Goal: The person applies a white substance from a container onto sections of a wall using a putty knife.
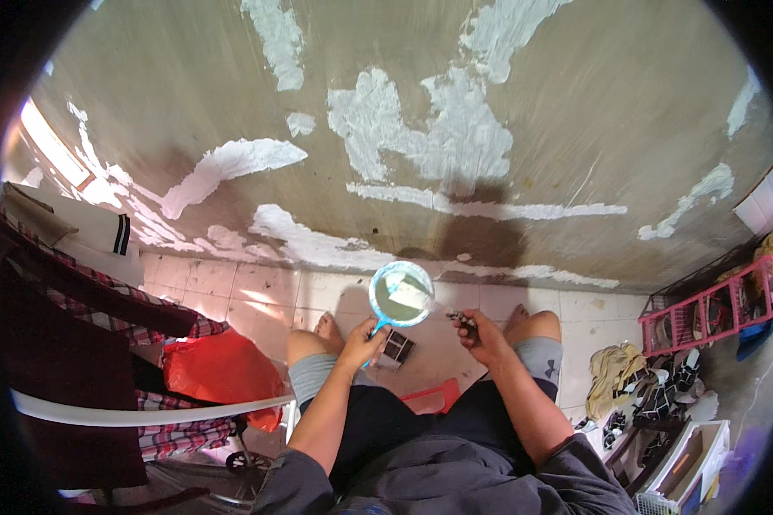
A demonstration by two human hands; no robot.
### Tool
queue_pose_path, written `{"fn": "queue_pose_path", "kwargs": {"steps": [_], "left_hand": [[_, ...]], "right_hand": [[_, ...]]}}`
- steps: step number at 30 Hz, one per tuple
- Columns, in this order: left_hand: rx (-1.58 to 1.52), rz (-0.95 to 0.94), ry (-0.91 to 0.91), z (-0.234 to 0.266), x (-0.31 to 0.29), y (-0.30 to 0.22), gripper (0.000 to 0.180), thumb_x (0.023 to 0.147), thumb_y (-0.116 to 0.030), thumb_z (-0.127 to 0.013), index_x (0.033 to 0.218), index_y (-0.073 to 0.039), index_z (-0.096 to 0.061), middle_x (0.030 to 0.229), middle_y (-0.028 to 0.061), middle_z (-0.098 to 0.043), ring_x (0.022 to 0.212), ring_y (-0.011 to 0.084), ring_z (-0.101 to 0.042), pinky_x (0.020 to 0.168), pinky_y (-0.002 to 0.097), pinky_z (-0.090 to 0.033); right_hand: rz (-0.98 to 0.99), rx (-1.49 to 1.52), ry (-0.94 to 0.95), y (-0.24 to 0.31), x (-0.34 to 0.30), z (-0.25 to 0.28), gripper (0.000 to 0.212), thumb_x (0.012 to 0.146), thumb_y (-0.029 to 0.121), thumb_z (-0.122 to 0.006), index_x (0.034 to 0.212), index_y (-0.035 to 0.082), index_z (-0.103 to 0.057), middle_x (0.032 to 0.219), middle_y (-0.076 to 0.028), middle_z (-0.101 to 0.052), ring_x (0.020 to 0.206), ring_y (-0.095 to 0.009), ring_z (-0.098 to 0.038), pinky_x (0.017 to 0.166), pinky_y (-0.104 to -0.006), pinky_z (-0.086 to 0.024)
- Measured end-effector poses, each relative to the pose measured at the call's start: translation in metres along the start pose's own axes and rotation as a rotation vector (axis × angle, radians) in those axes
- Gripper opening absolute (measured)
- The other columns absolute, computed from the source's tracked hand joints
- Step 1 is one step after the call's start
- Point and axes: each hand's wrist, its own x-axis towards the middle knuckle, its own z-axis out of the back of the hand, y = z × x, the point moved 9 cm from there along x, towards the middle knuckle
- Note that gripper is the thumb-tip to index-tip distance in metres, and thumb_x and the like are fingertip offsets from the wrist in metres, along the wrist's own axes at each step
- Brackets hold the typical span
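My left hand (362, 344) grips the handle of a light blue plastic dipper (401, 294) with pale paste or liquid inside, held out in front of my knees. My right hand (481, 335) is closed on a small dark tool (461, 318), its end pointing toward the dipper. Both hands hover above the tiled floor (258, 296), with my bare feet below them. A small dark square object (396, 347) lies on the floor under the dipper. Ahead rises a brown wall (575, 112) with patches of white filler.
At my left stands a white plastic chair (137, 414) draped with checked cloth, and a red bag (219, 369) beside it. A red stool edge (434, 396) shows between my legs. A pink rack (713, 309), piled cloths and shoes (644, 390) and a white crate (691, 455) are at right.
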Motion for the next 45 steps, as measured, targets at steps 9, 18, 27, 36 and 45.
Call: {"fn": "queue_pose_path", "kwargs": {"steps": [9, 18, 27, 36, 45], "left_hand": [[-0.083, -0.009, -0.016, 0.004, -0.004, -0.01, 0.023, 0.097, -0.023, -0.057, 0.086, -0.004, -0.051, 0.06, 0.0036, -0.054, 0.036, 0.0112, -0.044, 0.033, 0.0274, -0.033], [-0.078, -0.001, 0.0, 0.004, -0.007, -0.012, 0.021, 0.097, -0.022, -0.058, 0.086, -0.005, -0.052, 0.059, 0.0035, -0.053, 0.036, 0.0113, -0.044, 0.032, 0.0279, -0.033], [-0.105, 0.0, 0.019, 0.003, -0.004, -0.006, 0.022, 0.096, -0.025, -0.059, 0.085, -0.006, -0.053, 0.059, 0.0032, -0.053, 0.036, 0.0111, -0.045, 0.033, 0.0278, -0.033], [-0.101, 0.031, 0.003, 0.005, 0.001, 0.003, 0.022, 0.094, -0.027, -0.062, 0.086, -0.008, -0.054, 0.06, 0.003, -0.054, 0.037, 0.0116, -0.046, 0.032, 0.029, -0.034], [-0.103, 0.024, 0.002, 0.006, 0.002, 0.001, 0.022, 0.094, -0.027, -0.061, 0.088, -0.008, -0.054, 0.06, 0.0036, -0.054, 0.037, 0.0117, -0.046, 0.032, 0.0293, -0.034]], "right_hand": [[-0.009, 0.144, 0.136, -0.001, -0.015, -0.015, 0.018, 0.096, 0.022, -0.056, 0.1, 0.005, -0.053, 0.085, -0.01, -0.063, 0.059, -0.011, -0.051, 0.042, -0.0193, -0.035], [0.072, 0.187, 0.402, 0.02, -0.049, -0.056, 0.013, 0.097, 0.019, -0.055, 0.103, 0.007, -0.053, 0.089, -0.008, -0.06, 0.064, -0.01, -0.048, 0.044, -0.0202, -0.033], [0.38, 0.109, 0.409, 0.108, -0.084, -0.101, 0.02, 0.1, 0.029, -0.048, 0.109, 0.011, -0.052, 0.087, -0.003, -0.057, 0.063, -0.011, -0.046, 0.054, -0.0248, -0.036], [1.076, -0.285, 0.091, 0.212, -0.127, -0.178, 0.029, 0.103, 0.026, -0.043, 0.116, 0.003, -0.056, 0.079, 0.001, -0.05, 0.066, -0.007, -0.042, 0.057, -0.0222, -0.035], [1.487, -0.53, -0.129, 0.232, -0.081, -0.201, 0.029, 0.1, 0.021, -0.051, 0.117, -0.003, -0.052, 0.099, -0.008, -0.053, 0.086, -0.015, -0.049, 0.077, -0.0297, -0.043]]}}
